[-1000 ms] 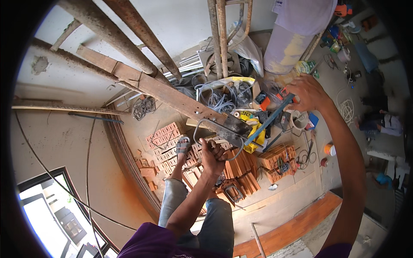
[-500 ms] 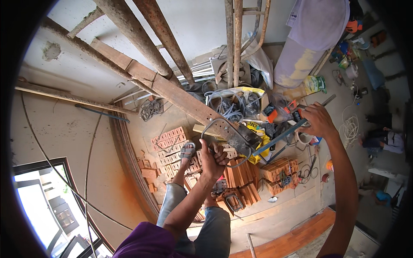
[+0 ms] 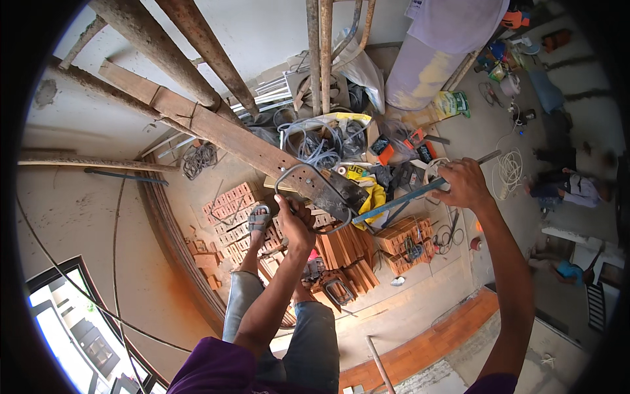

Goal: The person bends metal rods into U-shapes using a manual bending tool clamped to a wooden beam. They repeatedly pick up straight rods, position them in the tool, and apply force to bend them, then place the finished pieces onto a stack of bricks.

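Note:
My left hand (image 3: 296,222) is closed around a thin steel rod (image 3: 280,173), bent into a rounded loop. The loop lies against the near end of a long wooden plank (image 3: 223,134), which has a dark fitting with small pegs or bolts at that end. My right hand (image 3: 464,184) grips a long blue-grey metal bar (image 3: 400,199) close to its far end. The bar's other end meets the rod beside the dark fitting; how they engage is too small to tell.
Rusty scaffold pipes (image 3: 157,52) rise around the plank. Below lie stacked hollow bricks (image 3: 230,205), brown tiles (image 3: 338,249), and a yellow-edged sack (image 3: 357,118) with coiled hoses. A white cable (image 3: 508,174) lies on the floor at right. A person (image 3: 581,187) is at far right.
The view has shifted, so the surroundings sit further left and higher. My right hand has swung the bar a little toward me. My left hand keeps its hold on the rod.

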A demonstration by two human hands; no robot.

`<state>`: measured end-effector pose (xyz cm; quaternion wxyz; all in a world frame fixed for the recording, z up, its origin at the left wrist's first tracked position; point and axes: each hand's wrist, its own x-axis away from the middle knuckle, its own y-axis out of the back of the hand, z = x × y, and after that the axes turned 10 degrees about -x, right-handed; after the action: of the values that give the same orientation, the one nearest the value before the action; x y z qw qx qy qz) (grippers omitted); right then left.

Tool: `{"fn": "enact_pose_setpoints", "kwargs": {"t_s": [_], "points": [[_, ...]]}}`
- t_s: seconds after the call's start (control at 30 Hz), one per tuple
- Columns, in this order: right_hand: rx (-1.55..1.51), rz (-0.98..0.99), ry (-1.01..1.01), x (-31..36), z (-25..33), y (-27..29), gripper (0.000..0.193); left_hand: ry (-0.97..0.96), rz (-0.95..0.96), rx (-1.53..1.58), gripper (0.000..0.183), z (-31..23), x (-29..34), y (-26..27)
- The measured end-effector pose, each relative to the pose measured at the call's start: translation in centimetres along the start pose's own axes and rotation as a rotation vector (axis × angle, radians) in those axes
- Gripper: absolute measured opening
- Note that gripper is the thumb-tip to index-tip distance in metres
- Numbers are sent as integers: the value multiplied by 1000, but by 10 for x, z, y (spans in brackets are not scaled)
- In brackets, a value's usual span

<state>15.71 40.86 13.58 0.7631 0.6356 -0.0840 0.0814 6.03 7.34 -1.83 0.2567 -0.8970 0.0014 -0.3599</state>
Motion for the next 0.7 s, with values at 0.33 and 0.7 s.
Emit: {"fn": "enact_pose_setpoints", "kwargs": {"t_s": [0.33,0.7], "points": [[-73,93,-96,-7,1,-5,37,-309,-164,-110,39,18,-2,-7],[-114,94,-70,-13,-4,0,36,-314,-231,-205,44,16,-3,-11]]}}
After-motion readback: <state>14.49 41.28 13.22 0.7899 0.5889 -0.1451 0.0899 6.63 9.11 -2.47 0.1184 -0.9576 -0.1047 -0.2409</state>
